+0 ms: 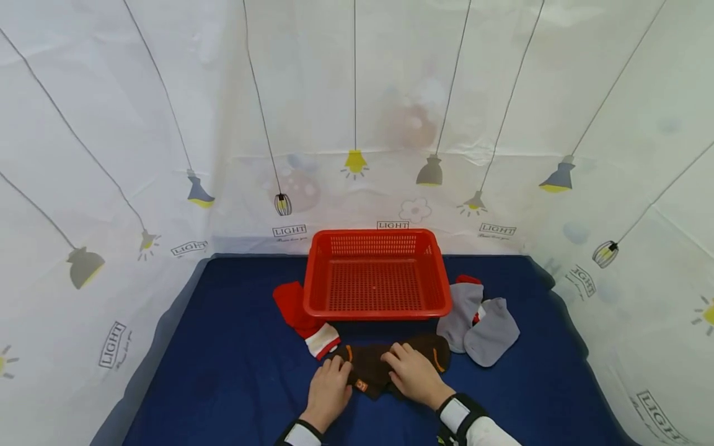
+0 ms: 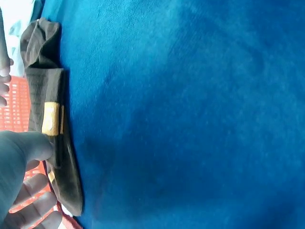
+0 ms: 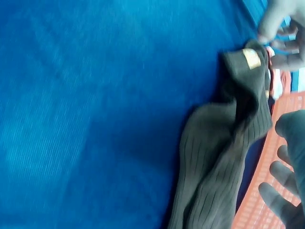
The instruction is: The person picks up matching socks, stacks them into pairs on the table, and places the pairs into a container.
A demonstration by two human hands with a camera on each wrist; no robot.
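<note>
A brown ribbed pair of socks point(image 1: 368, 362) with orange marks lies rumpled across the blue cloth, in front of the red basket point(image 1: 378, 314). My left hand point(image 1: 329, 393) is at the socks' left end. Its thumb point(image 2: 35, 145) lies over the brown fabric beside the orange label point(image 2: 50, 118), while its fingers spread apart below. Over the right half of the socks hovers or rests my right hand point(image 1: 415, 375); contact cannot be told. In the right wrist view its fingers point(image 3: 281, 174) are loosely bent, with no fabric between them.
Left of the basket lies a red sock point(image 1: 295, 306) with a white cuff. Grey socks point(image 1: 491, 334) with red and white bits under them lie to the right. The blue cloth point(image 1: 234, 347) meets a lamp-patterned white backdrop point(image 1: 357, 93) behind and at both sides.
</note>
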